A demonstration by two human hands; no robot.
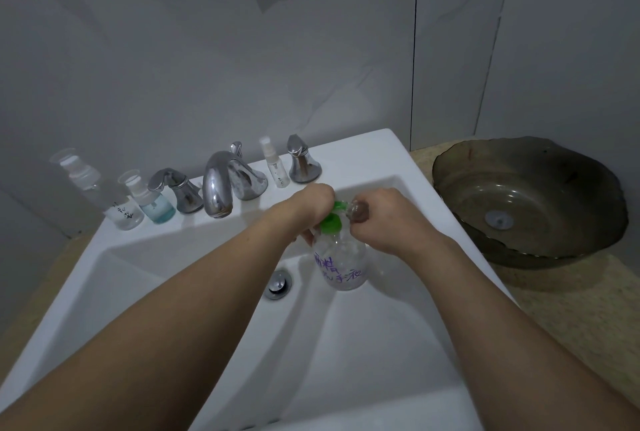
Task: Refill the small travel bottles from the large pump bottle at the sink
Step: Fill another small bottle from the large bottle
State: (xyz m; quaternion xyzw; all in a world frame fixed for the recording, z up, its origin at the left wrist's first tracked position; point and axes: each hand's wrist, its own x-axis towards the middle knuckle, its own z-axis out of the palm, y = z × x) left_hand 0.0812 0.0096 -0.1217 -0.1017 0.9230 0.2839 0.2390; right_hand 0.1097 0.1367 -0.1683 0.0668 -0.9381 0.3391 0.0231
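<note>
Along the sink's [363, 150] back ledge, from the left, stand a tall clear pump bottle [93, 188], a small bottle of blue liquid [152, 200], a chrome tap handle [178, 189], the spout [221, 184], a tiny spray bottle [275, 163] and a second handle [303, 160]. Over the basin, near the drain [278, 284], the left hand [311, 203] curls its fingers around the green pump head [331, 222] of the large clear bottle with purple writing [343, 264]. The right hand [384, 219] pinches a small clear travel bottle [356, 211] at the pump's nozzle. Farther right, a dark glass bowl [526, 202] rests on the tabletop [571, 319].
</note>
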